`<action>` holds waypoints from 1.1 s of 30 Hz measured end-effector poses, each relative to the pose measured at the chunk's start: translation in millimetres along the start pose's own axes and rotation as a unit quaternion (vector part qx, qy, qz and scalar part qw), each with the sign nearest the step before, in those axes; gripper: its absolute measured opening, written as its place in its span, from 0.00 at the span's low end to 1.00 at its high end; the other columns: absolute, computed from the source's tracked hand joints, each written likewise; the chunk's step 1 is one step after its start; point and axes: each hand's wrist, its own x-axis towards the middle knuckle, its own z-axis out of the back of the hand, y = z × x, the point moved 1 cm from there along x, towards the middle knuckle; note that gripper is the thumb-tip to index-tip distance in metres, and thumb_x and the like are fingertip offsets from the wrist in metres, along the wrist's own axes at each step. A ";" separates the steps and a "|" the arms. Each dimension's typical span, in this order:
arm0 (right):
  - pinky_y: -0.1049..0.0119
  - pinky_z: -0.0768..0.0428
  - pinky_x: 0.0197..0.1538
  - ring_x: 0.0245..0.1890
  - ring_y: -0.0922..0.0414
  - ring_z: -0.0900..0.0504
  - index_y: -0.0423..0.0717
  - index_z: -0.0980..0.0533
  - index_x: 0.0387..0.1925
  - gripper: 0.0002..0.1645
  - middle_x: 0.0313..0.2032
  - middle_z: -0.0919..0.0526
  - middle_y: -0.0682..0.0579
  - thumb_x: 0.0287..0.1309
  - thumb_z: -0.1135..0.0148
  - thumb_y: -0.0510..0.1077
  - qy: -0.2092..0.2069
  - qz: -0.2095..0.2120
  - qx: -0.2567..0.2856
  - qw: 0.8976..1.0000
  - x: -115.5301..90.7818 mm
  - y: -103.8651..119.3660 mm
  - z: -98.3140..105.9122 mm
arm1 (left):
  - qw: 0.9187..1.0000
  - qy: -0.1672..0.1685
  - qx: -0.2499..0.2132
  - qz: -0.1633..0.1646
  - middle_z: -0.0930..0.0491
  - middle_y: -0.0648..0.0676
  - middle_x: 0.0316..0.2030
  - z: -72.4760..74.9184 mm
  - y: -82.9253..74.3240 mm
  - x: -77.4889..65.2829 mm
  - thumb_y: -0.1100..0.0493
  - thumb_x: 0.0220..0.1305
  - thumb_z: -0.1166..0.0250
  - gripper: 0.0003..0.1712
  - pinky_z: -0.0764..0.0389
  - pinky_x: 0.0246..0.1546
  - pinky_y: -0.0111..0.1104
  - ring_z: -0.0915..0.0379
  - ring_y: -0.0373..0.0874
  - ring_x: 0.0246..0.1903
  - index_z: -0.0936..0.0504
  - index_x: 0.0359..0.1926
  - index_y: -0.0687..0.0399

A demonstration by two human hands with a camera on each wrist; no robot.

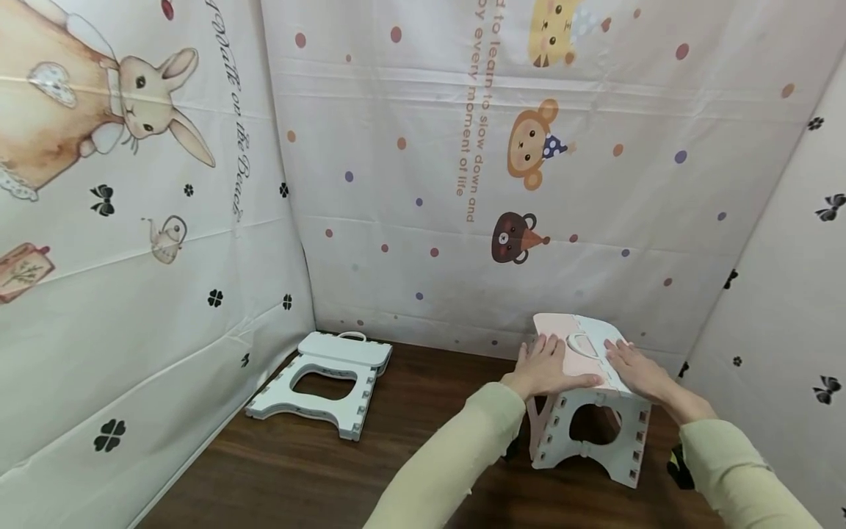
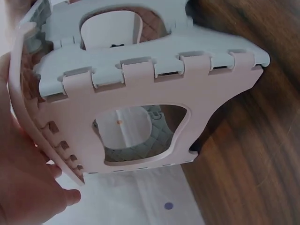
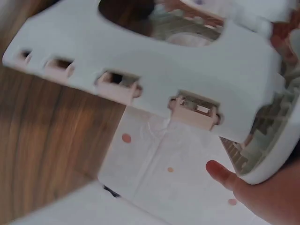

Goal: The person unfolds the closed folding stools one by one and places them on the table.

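A folding step stool (image 1: 631,433) in pale blue and pink stands unfolded on its legs at the right of the head view. Its seat is half pink, half pale blue, with a small handle in the middle. My left hand (image 1: 545,365) lies on the pink half, fingers extended and thumb out to the side. Across from it, my right hand (image 1: 640,371) rests on the pale blue half near the edge. The wrist views show the stool's pink side panel (image 2: 70,108) and pale blue side panel (image 3: 197,70), each with a cut-out opening.
A second stool (image 1: 337,353), white and folded, lies on the brown wood-grain surface (image 1: 291,470) at left. Printed fabric walls (image 1: 370,206) enclose the back and both sides. Beside my right sleeve sits a small black and yellow object (image 1: 679,468), partly hidden.
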 end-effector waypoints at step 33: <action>0.27 0.39 0.57 0.65 0.25 0.43 0.26 0.38 0.64 0.37 0.64 0.40 0.22 0.76 0.70 0.55 -0.086 -0.001 -0.124 0.989 -4.8 16.8 -0.3 | 0.998 0.014 0.053 0.005 0.51 0.46 0.75 8.8 -6.2 -2.5 0.19 0.57 0.56 0.54 0.49 0.74 0.43 0.59 0.41 0.76 0.50 0.76 0.45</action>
